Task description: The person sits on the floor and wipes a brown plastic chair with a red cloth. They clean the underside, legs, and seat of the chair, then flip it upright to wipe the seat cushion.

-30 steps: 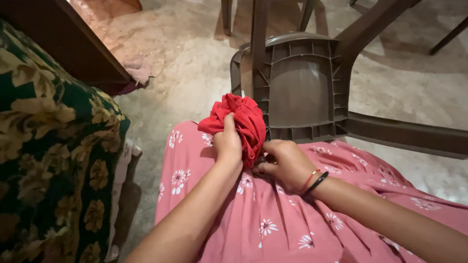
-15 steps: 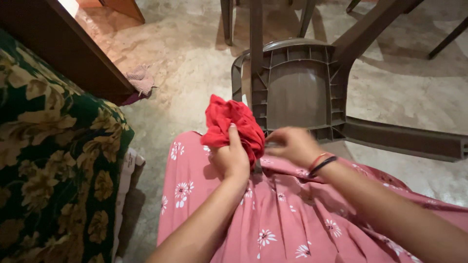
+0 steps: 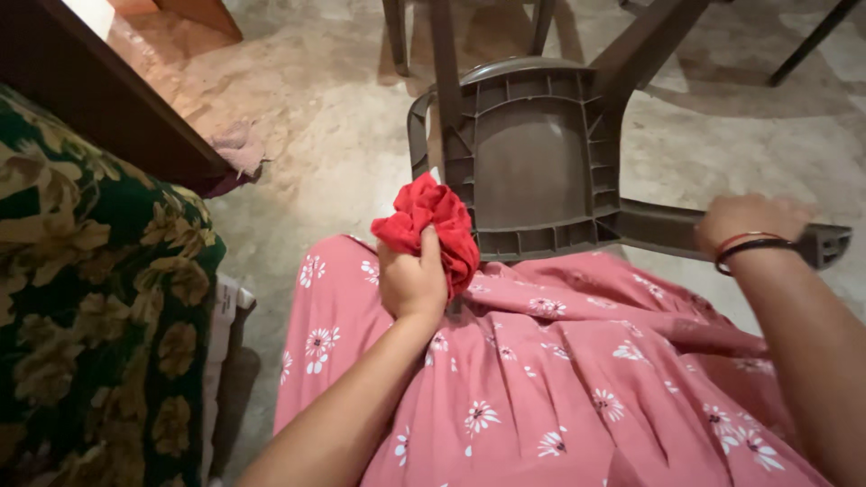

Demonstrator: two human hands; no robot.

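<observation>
The right hand (image 3: 753,216) is blurred, so its grip cannot be told; it hovers over the ribbed brown plastic chair (image 3: 541,162). The left hand (image 3: 410,281) is clamped on crumpled red cloth (image 3: 431,216) above the pink flowered skirt (image 3: 559,379)

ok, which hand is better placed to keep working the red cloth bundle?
Probably left. The left hand grips the red cloth bundle over the lap; the right hand is out by the overturned chair's leg, apart from it.
</observation>
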